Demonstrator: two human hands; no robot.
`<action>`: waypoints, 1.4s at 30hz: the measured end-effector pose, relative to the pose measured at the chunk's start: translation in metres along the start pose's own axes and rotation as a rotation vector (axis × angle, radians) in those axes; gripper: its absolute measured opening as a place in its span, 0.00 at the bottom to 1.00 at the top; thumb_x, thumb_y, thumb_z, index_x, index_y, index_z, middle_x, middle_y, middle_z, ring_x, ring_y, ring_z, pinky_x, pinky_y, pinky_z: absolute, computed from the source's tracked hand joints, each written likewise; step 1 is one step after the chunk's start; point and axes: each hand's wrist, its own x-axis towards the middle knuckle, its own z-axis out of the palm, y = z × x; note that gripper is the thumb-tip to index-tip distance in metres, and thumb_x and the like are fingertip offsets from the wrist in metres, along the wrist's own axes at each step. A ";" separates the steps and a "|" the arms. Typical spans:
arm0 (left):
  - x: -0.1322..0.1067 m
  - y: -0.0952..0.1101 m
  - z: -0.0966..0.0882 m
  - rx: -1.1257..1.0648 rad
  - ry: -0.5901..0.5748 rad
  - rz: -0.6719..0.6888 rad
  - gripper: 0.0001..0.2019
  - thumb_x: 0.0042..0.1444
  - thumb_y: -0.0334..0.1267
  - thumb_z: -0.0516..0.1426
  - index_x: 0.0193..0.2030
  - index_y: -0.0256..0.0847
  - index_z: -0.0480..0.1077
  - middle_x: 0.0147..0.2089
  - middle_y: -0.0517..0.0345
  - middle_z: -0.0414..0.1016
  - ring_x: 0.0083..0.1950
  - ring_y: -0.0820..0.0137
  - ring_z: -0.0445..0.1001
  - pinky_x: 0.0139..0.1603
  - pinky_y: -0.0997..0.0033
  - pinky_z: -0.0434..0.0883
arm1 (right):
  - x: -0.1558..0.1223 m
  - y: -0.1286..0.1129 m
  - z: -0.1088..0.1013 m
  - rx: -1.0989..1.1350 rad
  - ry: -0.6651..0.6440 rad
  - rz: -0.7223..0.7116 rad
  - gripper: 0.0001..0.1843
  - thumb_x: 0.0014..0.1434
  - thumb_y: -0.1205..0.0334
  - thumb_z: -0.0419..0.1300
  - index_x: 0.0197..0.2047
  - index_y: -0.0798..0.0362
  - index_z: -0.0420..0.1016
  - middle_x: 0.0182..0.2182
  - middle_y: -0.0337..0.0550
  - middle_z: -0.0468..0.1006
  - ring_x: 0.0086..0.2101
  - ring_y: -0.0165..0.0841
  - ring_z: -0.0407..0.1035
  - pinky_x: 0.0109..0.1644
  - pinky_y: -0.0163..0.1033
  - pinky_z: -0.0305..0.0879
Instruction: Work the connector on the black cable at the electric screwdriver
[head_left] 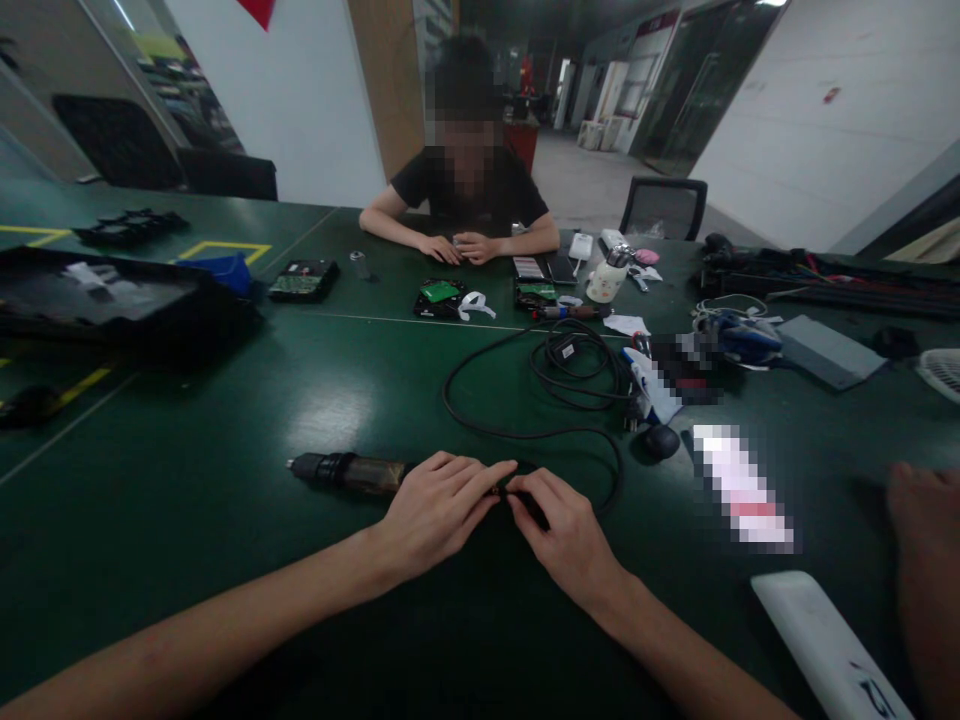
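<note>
A corded electric screwdriver (367, 474) with a brownish body, black nose and small metal tip lies on the green table, tip to the left. My left hand (442, 505) closes over its rear part, thumb and index finger stretched toward the right end. There my right hand (559, 515) pinches with thumb and fingertips, almost touching the left fingers. A small dark part with a brassy spot shows between the fingertips, too hidden to name. Behind my right hand runs a black cable (525, 436), coiled farther back on the table.
Across the table a person (465, 190) sits with both hands together. Hard drives (304, 280), a cup (606, 280) and another screwdriver (574, 312) lie at the back. A black tray (112, 300) stands left. At right are a white case (825, 640) and another person's arm (930, 550).
</note>
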 end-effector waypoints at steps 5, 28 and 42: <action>-0.001 -0.003 0.000 -0.039 -0.001 0.063 0.25 0.73 0.38 0.53 0.75 0.43 0.56 0.59 0.52 0.78 0.57 0.65 0.78 0.54 0.62 0.73 | 0.001 -0.003 -0.002 0.011 0.007 0.000 0.07 0.72 0.68 0.57 0.50 0.49 0.73 0.45 0.45 0.78 0.44 0.39 0.75 0.47 0.44 0.75; 0.001 -0.002 0.000 0.006 0.002 0.049 0.24 0.74 0.37 0.51 0.74 0.44 0.57 0.55 0.54 0.80 0.53 0.67 0.80 0.53 0.63 0.72 | 0.001 0.000 -0.001 0.013 -0.002 -0.002 0.06 0.72 0.68 0.57 0.49 0.49 0.73 0.45 0.45 0.78 0.45 0.39 0.75 0.48 0.45 0.75; 0.002 -0.001 -0.001 0.025 0.006 0.025 0.25 0.73 0.39 0.53 0.74 0.43 0.57 0.54 0.55 0.80 0.52 0.66 0.80 0.51 0.61 0.72 | 0.002 -0.002 -0.002 0.015 0.010 0.007 0.07 0.72 0.67 0.57 0.49 0.49 0.74 0.44 0.45 0.78 0.43 0.38 0.75 0.46 0.44 0.76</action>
